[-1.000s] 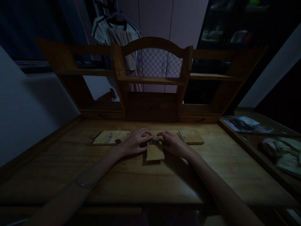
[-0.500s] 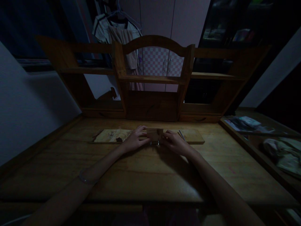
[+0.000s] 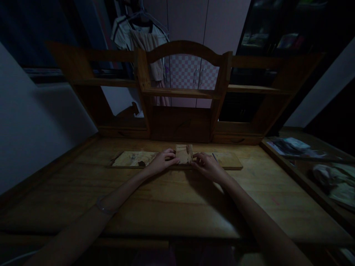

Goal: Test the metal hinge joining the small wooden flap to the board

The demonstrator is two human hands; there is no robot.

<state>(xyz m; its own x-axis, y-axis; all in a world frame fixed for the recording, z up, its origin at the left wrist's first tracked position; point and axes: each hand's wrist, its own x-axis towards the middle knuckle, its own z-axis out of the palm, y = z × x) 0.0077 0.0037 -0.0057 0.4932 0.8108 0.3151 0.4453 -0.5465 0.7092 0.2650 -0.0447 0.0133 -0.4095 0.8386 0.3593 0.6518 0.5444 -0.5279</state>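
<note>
Two hands are pinching a small wooden block (image 3: 183, 153) that is standing upright on the long board (image 3: 133, 159), at 12 o'clock on the desk (image 3: 172, 207). The left hand (image 3: 161, 162) is closing on its 9 o'clock edge, the right hand (image 3: 206, 166) on its 3 o'clock edge. The block is looking stiff, light and unlikely to slip; the side edges seem the best hold. A second ago it was lying flat, nearer the person; now it is standing farther back.
</note>
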